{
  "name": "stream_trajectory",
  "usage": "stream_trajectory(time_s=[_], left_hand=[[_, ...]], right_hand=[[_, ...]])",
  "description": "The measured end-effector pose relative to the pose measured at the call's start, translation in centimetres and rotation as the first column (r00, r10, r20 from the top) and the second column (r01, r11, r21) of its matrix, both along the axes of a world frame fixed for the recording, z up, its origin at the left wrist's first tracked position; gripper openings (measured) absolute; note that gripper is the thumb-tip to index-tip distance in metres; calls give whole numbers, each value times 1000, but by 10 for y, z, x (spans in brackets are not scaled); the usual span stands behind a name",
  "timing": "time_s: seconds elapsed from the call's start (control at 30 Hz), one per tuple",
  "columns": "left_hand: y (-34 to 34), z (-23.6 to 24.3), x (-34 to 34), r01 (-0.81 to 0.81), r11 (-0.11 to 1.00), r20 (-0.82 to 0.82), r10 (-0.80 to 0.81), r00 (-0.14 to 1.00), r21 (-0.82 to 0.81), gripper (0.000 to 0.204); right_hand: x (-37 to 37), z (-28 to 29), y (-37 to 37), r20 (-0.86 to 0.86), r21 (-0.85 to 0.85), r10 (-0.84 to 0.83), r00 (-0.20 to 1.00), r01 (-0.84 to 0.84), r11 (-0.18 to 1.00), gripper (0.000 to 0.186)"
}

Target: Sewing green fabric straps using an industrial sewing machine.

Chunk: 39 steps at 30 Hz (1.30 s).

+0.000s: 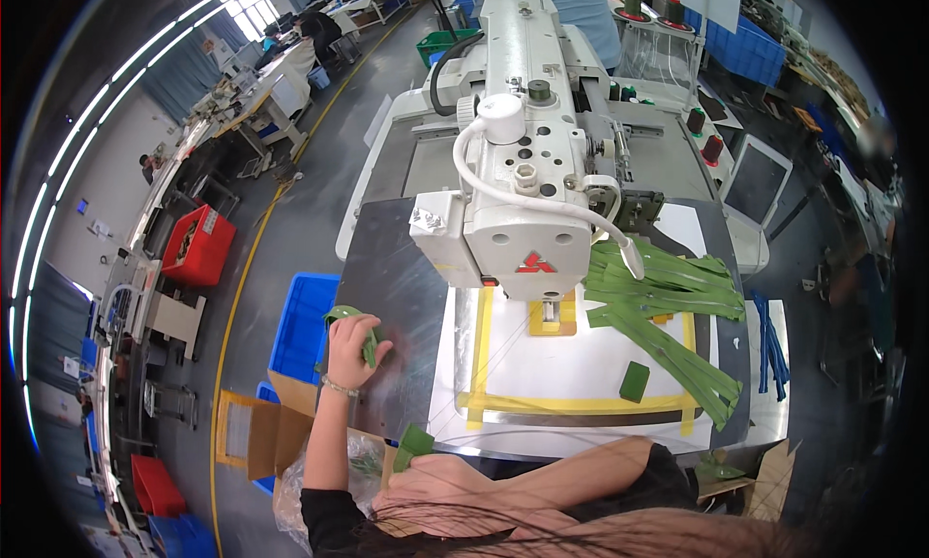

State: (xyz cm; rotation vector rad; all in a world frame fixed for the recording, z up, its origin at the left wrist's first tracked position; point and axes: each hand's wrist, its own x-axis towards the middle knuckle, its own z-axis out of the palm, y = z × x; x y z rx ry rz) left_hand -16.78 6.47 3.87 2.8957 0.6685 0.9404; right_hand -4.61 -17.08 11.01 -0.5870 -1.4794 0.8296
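Beside sewing machine (537, 234), green strip (369, 351) gripped in curled left hand (350, 353); green piece (414, 444) jutting from closed right hand (437, 487).

a curled dark-green band of what looks like fabric (370, 349) sits in the person's left hand (353, 353), bent round so that one part shows above the fingers and another beside the thumb; its ends are hidden by the grip. a flat, broad green piece of similar material (414, 444) juts from the right hand (440, 482), angled up and to the right, its lower part covered. a bundle of long, flat green strips with pale lengthwise lines (668, 285) lies fanned and overlapping toward the right, some slanting down to the lower right. a small green rectangle (634, 382) lies flat, slightly tilted, apart from those slanting strips.
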Motion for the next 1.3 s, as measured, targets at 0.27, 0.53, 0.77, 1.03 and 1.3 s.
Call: stream_trajectory(time_s=[0.27, 0.53, 0.77, 1.03, 1.3], left_hand=[[96, -51, -97, -489, 863, 70, 499, 864, -126, 9], [135, 15, -140, -645, 749, 178, 621, 764, 154, 14], [132, 31, -176, -945, 312, -105, 948, 302, 97, 79], [101, -36, -265, -884, 380, -580, 668, 467, -273, 88], [75, -41, -182, -469, 633, -84, 539, 838, -615, 39]], right_hand=[[1, 4, 8, 96, 195, -140, 985, 120, 973, 22], [-23, 13, 45, 45, 68, -110, 993, 107, 992, 18], [-72, -30, 148, 20, -149, 271, 962, -265, 953, 86], [-53, -96, 128, -43, -696, 381, 924, -301, 652, 75], [44, -84, 48, 439, -479, 381, 814, -147, 865, 30]])
